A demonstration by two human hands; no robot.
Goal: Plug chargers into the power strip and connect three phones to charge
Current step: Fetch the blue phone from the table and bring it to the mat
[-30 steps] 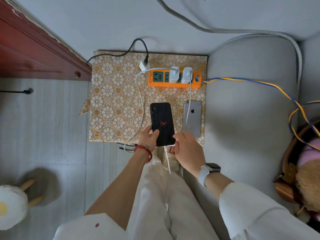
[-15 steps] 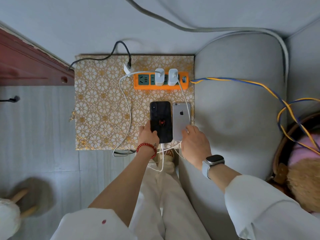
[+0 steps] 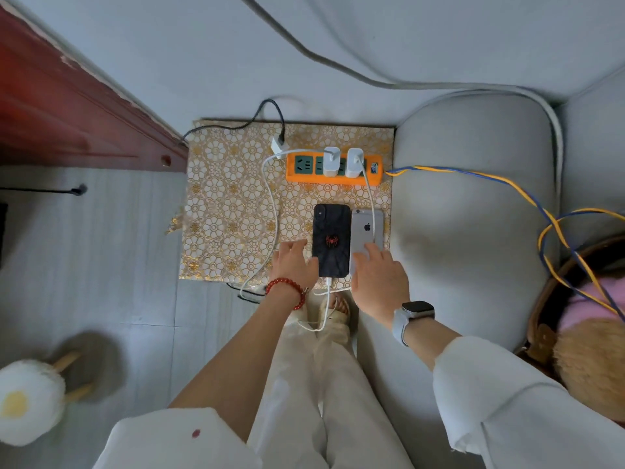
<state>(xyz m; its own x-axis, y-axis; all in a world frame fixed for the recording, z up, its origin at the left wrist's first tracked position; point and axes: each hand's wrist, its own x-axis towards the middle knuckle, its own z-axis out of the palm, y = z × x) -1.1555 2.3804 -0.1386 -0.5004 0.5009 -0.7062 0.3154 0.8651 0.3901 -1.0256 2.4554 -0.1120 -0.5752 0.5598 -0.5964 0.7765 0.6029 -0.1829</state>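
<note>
An orange power strip (image 3: 372,179) lies at the back of a gold-patterned mat (image 3: 230,211), with two white chargers (image 3: 341,162) plugged in. A black phone (image 3: 331,240) with a red spider emblem lies face down beside a silver phone (image 3: 367,228), each with a white cable at its near end. My left hand (image 3: 294,264) rests flat on the mat, fingers straight, its edge touching the black phone's left side. My right hand (image 3: 378,279) lies with straight fingers on the silver phone's lower part.
A third white charger (image 3: 278,145) with a black cord lies loose left of the strip. A grey cushion (image 3: 473,214) borders the mat on the right, crossed by blue-yellow wires (image 3: 507,182). A red wooden frame (image 3: 67,106) is at the left, and a fluffy stool (image 3: 27,404) lower left.
The black phone was held up with the cable at its base, then laid flat beside the silver phone. My left hand let go and flattened; my right hand moved onto the silver phone.
</note>
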